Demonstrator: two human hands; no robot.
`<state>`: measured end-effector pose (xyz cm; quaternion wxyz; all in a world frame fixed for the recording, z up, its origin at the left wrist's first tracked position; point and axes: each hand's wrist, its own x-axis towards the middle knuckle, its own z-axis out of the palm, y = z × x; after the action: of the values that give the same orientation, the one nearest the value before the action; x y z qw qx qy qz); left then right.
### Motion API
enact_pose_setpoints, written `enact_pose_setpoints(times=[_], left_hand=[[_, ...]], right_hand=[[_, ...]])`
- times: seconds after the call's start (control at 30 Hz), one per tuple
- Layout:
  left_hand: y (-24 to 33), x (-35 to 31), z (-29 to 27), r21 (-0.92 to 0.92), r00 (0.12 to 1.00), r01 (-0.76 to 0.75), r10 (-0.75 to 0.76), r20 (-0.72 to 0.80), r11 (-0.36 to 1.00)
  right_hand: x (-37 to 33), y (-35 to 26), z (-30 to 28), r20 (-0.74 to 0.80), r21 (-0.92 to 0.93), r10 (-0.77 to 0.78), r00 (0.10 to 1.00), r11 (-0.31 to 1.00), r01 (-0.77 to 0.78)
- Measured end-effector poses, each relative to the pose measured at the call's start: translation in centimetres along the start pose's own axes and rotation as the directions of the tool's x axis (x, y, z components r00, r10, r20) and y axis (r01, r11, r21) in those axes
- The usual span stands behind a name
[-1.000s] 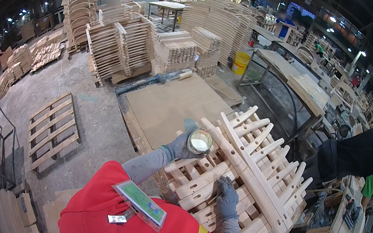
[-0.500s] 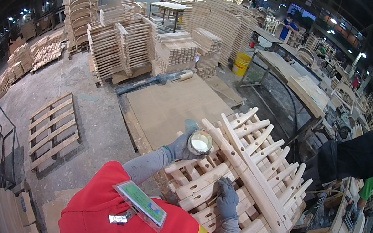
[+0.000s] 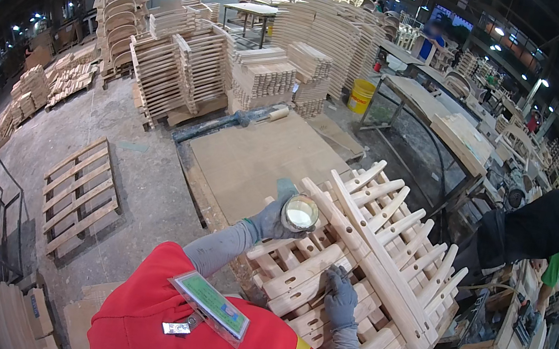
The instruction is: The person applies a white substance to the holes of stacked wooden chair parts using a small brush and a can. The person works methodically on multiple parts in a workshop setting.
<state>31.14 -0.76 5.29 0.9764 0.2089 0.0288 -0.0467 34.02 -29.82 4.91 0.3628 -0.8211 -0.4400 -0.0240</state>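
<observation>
My left hand (image 3: 263,225), in a grey glove, is closed around a round container (image 3: 300,214) of cream-coloured liquid, held above the stacked wood. Just to the right and nearer, my gloved right hand (image 3: 341,298) rests at a pale slotted wooden piece (image 3: 296,282). Its fingers are curled, and what they hold, if anything, is hidden. Under and beyond both hands lies a pile of wooden chair parts (image 3: 382,262): long rails with holes and rounded, curved legs, laid crosswise.
A brown sheet-covered platform (image 3: 260,157) lies beyond my left hand. On the floor at left is a wooden pallet (image 3: 81,195). Stacked wooden parts (image 3: 262,74) and a yellow bucket (image 3: 361,96) stand farther off. At right, a person in dark clothing (image 3: 524,229) bends over a bench.
The person at right has shifted slightly, with the head and green sleeve moving. My hands and the container look almost unmoved.
</observation>
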Motion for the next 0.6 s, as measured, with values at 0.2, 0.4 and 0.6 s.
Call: enact_pose_setpoints(times=[0.2,0.4,0.6], left_hand=[[-0.1,-0.08,0.08,0.019,1.0,-0.009,0.009,0.003,1.0],[0.02,0.06,-0.15,-0.002,0.999,0.011,-0.011,0.046,1.0],[-0.06,0.05,-0.03,-0.037,1.0,0.004,-0.004,0.012,0.999]], right_hand=[[-0.03,0.07,0.04,-0.016,-0.008,-0.007,1.0,1.0,0.007],[-0.02,0.23,0.04,-0.013,-0.015,-0.014,1.0,1.0,0.013],[0.1,0.16,0.0,-0.007,-0.021,-0.02,1.0,1.0,0.02]])
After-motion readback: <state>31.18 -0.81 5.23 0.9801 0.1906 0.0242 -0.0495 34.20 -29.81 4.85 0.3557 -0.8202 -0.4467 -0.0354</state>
